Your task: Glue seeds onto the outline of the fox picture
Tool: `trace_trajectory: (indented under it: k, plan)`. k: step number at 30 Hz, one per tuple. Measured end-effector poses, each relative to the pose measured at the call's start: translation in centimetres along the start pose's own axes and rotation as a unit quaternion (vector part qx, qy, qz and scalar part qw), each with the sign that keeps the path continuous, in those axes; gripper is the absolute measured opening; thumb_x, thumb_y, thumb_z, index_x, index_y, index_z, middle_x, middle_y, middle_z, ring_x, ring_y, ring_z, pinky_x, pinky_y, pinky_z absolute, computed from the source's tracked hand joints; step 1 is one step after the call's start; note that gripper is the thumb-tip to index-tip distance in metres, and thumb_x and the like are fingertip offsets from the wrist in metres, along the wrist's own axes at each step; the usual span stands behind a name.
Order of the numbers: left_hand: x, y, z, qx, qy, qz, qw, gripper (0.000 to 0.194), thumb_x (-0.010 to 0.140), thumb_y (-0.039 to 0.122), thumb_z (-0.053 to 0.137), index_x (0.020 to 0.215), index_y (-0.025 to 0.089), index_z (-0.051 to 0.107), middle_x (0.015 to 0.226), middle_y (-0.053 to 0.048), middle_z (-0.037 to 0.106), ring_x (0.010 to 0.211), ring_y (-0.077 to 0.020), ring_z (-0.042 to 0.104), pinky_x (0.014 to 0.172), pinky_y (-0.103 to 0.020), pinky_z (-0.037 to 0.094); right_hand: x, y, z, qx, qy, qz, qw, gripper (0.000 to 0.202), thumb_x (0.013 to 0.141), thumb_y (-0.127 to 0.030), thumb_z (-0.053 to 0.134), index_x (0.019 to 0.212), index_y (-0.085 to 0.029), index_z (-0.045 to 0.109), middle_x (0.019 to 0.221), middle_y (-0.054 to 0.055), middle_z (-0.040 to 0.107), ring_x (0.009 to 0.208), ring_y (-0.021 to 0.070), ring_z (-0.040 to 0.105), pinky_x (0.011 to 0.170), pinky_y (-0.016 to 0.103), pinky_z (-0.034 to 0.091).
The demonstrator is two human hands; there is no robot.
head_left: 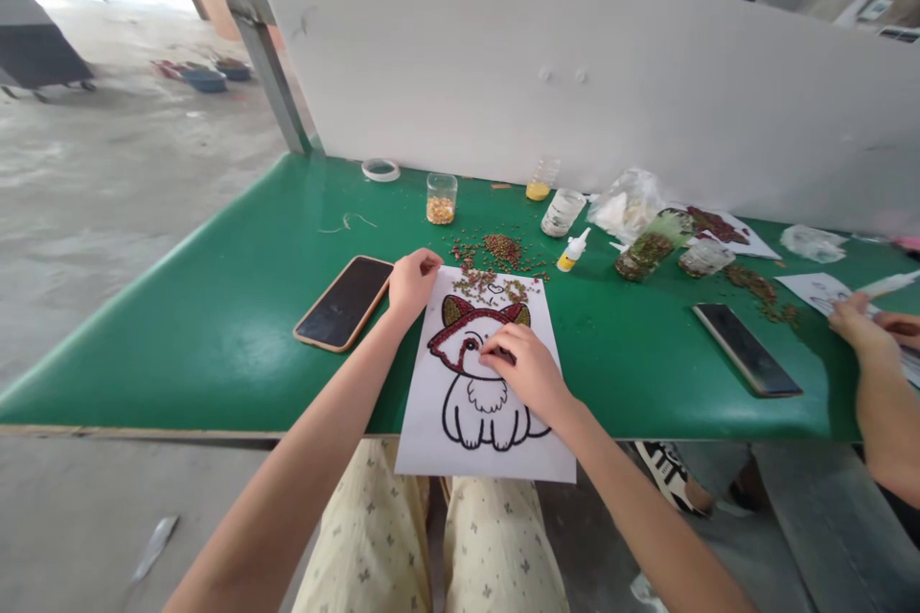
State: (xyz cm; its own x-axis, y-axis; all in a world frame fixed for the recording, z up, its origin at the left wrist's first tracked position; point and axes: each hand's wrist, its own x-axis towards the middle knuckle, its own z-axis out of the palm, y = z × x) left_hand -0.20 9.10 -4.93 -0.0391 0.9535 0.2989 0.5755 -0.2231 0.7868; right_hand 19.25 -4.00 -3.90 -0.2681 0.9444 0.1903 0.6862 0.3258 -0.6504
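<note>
A white sheet of paper (424, 436) with a black-outlined cartoon animal lies at the table's front edge, its lower part sticking out past it. Red and green seeds fill the animal's ears and parts of its head. My right hand (528, 364) is over the face, fingertips pinched beside an eye; whatever they hold is too small to make out. At the sheet's upper left corner rests my left hand (413, 285), fingers curled together, with their contents hidden. Loose seeds (478, 285) lie across the sheet's top, and a seed pile (501, 249) sits just beyond.
A phone (345, 302) lies left of the sheet. Behind stand a cup of corn kernels (441, 203), a glue bottle (573, 251), clear containers (563, 213) and a tipped jar of seeds (651, 247). Another phone (747, 350) and a co-worker's hands (859, 316) are at right.
</note>
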Motion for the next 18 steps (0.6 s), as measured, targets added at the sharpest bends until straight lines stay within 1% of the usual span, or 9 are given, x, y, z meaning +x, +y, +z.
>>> trace_trajectory:
  k: [5, 11, 14, 18]
  plan:
    - [0.0, 0.0, 0.0, -0.001, -0.002, 0.008, 1.000, 0.019, 0.071, 0.010, 0.050, 0.078, 0.017, 0.066, 0.078, -0.002, 0.069, 0.072, -0.0144, 0.061, 0.071, -0.025, 0.047, 0.5, 0.0, -0.2, -0.002, -0.016, 0.002, 1.000, 0.007, 0.080, -0.019, 0.068, 0.076, -0.023, 0.064, 0.084, 0.001, 0.063, 0.089, 0.0193, 0.056, 0.079, 0.032, 0.043]
    - [0.0, -0.3, 0.3, 0.001, -0.006, 0.009, 1.000, 0.020, 0.071, 0.009, 0.049, 0.078, 0.018, 0.065, 0.076, -0.001, 0.069, 0.072, -0.0147, 0.062, 0.069, -0.025, 0.046, 0.3, 0.8, -1.0, 0.024, -0.040, -0.022, 0.999, 0.006, 0.083, -0.018, 0.065, 0.083, -0.023, 0.064, 0.087, 0.001, 0.064, 0.088, 0.0183, 0.057, 0.077, 0.030, 0.044]
    - [0.0, -0.4, 0.3, -0.005, -0.005, 0.009, 1.000, 0.021, 0.071, 0.009, 0.049, 0.079, 0.018, 0.066, 0.076, -0.001, 0.069, 0.071, -0.0148, 0.062, 0.068, -0.025, 0.046, 0.3, 0.8, -1.2, 0.009, -0.048, -0.037, 0.998, 0.006, 0.085, -0.017, 0.062, 0.082, -0.023, 0.062, 0.087, 0.001, 0.063, 0.090, 0.0180, 0.057, 0.078, 0.030, 0.043]
    - [0.0, -0.5, 0.3, -0.002, -0.002, 0.013, 1.000, 0.020, 0.070, 0.009, 0.049, 0.079, 0.018, 0.066, 0.075, -0.001, 0.069, 0.070, -0.0148, 0.062, 0.067, -0.025, 0.045, 0.5, 0.6, -1.2, -0.020, -0.062, -0.047, 0.997, 0.005, 0.087, -0.018, 0.060, 0.086, -0.023, 0.060, 0.092, 0.001, 0.064, 0.093, 0.0182, 0.057, 0.079, 0.030, 0.043]
